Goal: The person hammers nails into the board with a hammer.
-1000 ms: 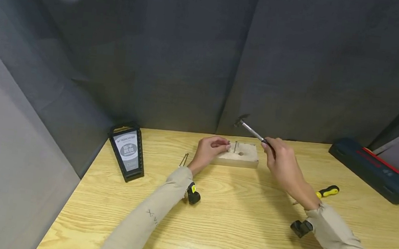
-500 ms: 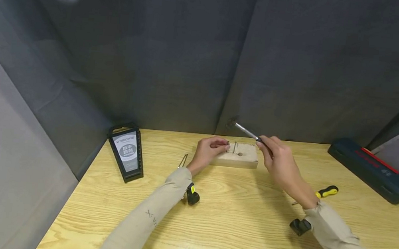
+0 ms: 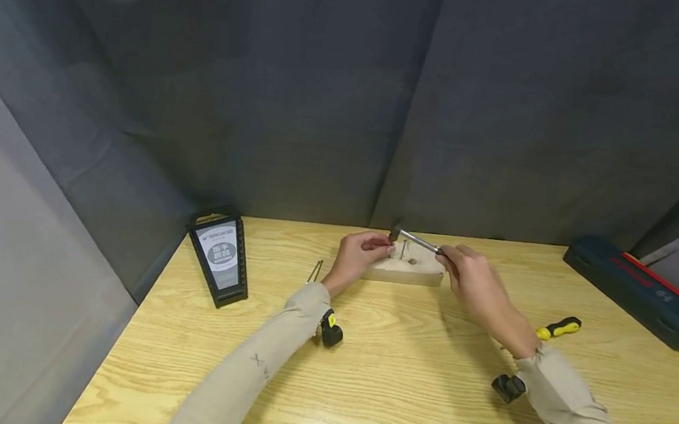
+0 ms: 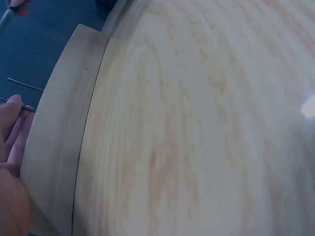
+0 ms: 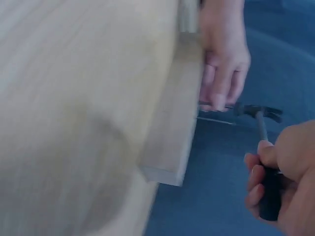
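A pale wooden block (image 3: 407, 278) lies near the table's far edge. My left hand (image 3: 355, 258) pinches a nail (image 4: 28, 108) that stands on the block. Just to its right a second nail (image 3: 403, 249) stands upright by itself, with a dark round spot in the wood beside it. In my right hand (image 3: 473, 279) I grip the dark handle of a small claw hammer (image 3: 418, 240). Its head is right at the top of the pinched nail, close over my left fingertips. The right wrist view shows the hammer's claw (image 5: 273, 114) turned away from that nail.
Two long nails (image 3: 314, 272) lie left of the block. A black case with a grey label (image 3: 220, 255) rests at the left. At the right are a yellow-and-black screwdriver (image 3: 560, 327) and a dark toolbox (image 3: 639, 292). A dark curtain (image 3: 301, 99) hangs behind the table.
The hammer head has come down from above the block to the pinched nail's top, and my right hand is slightly lower. My left hand keeps its pinch on the nail.
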Motion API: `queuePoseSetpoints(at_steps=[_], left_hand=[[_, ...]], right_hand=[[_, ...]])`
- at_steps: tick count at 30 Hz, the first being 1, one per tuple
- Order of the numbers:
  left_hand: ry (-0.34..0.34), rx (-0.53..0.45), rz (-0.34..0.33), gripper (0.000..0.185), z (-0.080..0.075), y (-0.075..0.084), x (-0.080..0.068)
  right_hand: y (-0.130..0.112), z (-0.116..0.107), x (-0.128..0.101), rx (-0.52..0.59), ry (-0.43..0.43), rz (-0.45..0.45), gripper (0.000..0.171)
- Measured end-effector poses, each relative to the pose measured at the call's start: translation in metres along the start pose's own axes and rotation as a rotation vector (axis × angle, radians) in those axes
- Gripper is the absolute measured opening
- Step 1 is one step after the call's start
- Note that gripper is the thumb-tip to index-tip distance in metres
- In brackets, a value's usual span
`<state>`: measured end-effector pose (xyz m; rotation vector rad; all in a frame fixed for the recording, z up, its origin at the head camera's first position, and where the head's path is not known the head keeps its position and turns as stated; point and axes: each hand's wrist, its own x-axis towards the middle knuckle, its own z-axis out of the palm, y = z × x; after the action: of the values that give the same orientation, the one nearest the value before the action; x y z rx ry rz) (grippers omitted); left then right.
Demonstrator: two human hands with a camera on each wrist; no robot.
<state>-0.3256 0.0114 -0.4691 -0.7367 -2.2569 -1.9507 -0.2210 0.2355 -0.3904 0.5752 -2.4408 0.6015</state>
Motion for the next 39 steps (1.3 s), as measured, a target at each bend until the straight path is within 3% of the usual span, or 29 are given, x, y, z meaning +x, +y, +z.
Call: queuePoseSetpoints(at_steps=[7,15,19,22,25,28,31,35,39], left_hand=[[-0.010,-0.009,0.010,0.017,0.000,-0.001,0.000],[0.000,0.012,0.018,0.017,-0.001,-0.004,0.001],[-0.005,0.002,0.014,0.017,-0.002,-0.004,0.002],[-0.013,-0.011,0.011,0.017,-0.001,-0.003,0.001],[-0.016,-0.018,0.013,0.018,-0.001,-0.003,0.001],[-0.021,-0.023,0.019,0.018,0.000,-0.002,0.001],[-0.019,-0.018,0.025,0.018,0.001,-0.002,0.002],[-0.011,-0.006,0.020,0.018,0.000,-0.002,0.002],[-0.016,-0.011,0.012,0.018,-0.001,-0.001,0.001]], right_hand=[[0.000,-0.006,0.007,0.029,0.102,0.030,0.011],[0.006,0.006,-0.002,0.006,-0.027,0.077,0.011],[0.004,0.005,0.000,0.020,-0.031,0.071,0.014],[-0.003,-0.004,0.010,0.042,0.031,0.040,0.016],[-0.008,-0.010,0.016,0.082,0.152,0.007,0.019],[-0.006,-0.006,0.012,0.085,0.245,-0.036,0.020],[-0.002,0.003,-0.001,0.025,0.185,-0.061,0.018],[-0.002,0.008,-0.011,0.002,0.061,-0.011,0.013],[-0.003,0.002,-0.008,0.070,0.115,0.033,0.018]])
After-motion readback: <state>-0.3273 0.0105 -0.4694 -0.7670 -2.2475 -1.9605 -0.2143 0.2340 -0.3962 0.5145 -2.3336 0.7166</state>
